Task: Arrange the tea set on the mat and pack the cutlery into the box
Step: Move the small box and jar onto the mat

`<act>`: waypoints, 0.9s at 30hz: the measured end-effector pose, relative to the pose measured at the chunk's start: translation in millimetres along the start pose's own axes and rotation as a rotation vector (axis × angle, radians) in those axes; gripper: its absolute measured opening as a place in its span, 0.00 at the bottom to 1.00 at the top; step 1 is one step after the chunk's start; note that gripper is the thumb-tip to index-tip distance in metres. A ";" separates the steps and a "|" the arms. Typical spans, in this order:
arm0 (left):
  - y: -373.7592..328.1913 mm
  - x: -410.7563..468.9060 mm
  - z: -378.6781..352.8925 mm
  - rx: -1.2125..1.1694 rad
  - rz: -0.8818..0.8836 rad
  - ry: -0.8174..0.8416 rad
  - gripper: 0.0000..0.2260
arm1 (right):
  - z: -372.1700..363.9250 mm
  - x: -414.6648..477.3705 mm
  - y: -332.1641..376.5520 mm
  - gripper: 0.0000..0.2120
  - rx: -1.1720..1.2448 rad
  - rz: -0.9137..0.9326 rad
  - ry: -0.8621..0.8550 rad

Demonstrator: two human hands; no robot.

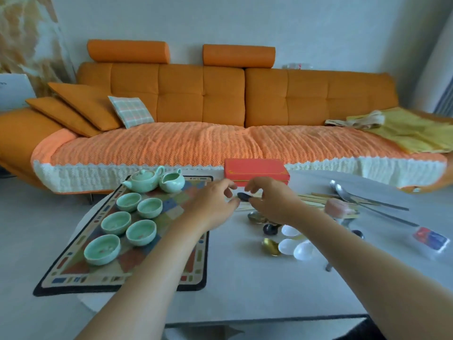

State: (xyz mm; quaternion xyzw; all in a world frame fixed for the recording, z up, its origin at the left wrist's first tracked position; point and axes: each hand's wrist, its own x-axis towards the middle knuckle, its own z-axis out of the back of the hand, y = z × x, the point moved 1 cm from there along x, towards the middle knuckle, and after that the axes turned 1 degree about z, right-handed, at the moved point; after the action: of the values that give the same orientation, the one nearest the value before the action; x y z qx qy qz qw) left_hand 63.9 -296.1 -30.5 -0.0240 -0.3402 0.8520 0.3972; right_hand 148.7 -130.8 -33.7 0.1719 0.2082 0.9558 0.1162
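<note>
A pale green teapot [143,180], a matching pitcher [172,183] and several green cups [116,222] stand on the patterned mat [73,273] at the left. The red box [255,169] lies shut at the table's far edge. My right hand [272,200] pinches a dark spoon [244,196] just in front of the box. My left hand [215,204] hovers beside the spoon's bowl, fingers apart, touching nothing that I can see. Loose spoons lie below my right hand: silver [256,217], black [270,229], gold [270,246] and white [302,251].
Wooden chopsticks [311,200] and long steel spoons [343,192] lie at the right of the white table [245,290], beside a pink object [339,208] and a clear packet with a red-blue label [431,240]. An orange sofa [220,94] stands behind the table.
</note>
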 end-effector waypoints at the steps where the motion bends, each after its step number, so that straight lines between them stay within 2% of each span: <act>1: -11.0 4.3 -11.7 -0.023 -0.010 0.028 0.16 | 8.7 -6.3 -12.2 0.10 -0.059 -0.016 -0.010; 5: -49.4 17.8 -54.2 -0.113 -0.026 0.117 0.17 | 38.3 -28.7 -50.7 0.13 -0.300 -0.090 0.015; 10: -83.2 29.7 -91.4 -0.155 -0.049 0.191 0.21 | 65.9 -52.4 -90.3 0.26 -0.376 -0.316 0.093; 12: -93.7 32.1 -104.6 -0.172 -0.061 0.214 0.23 | 71.9 -61.0 -104.4 0.26 -0.363 -0.369 0.144; 14: -102.8 33.6 -116.5 -0.180 -0.072 0.238 0.25 | 73.7 -66.2 -114.3 0.21 -0.301 -0.373 0.157; 18: -121.6 32.4 -135.3 -0.150 -0.141 0.278 0.31 | 80.0 -74.2 -119.1 0.17 -0.091 -0.401 -0.032; 20: -129.7 31.3 -141.9 -0.161 -0.178 0.268 0.32 | 83.9 -77.6 -118.9 0.19 -0.014 -0.404 -0.091; 23: -137.0 32.7 -148.1 -0.261 -0.219 0.246 0.27 | 89.1 -80.4 -119.0 0.22 0.124 -0.362 -0.183; 27: -133.9 34.6 -138.4 -0.398 -0.175 0.179 0.22 | 88.7 -77.6 -113.0 0.29 0.327 -0.289 -0.229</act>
State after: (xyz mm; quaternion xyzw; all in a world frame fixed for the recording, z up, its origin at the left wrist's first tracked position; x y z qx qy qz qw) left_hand 171.8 -133.9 -48.6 -0.1478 -0.4656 0.7251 0.4855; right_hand 270.0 -21.7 -29.1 0.2640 0.3680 0.8572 0.2451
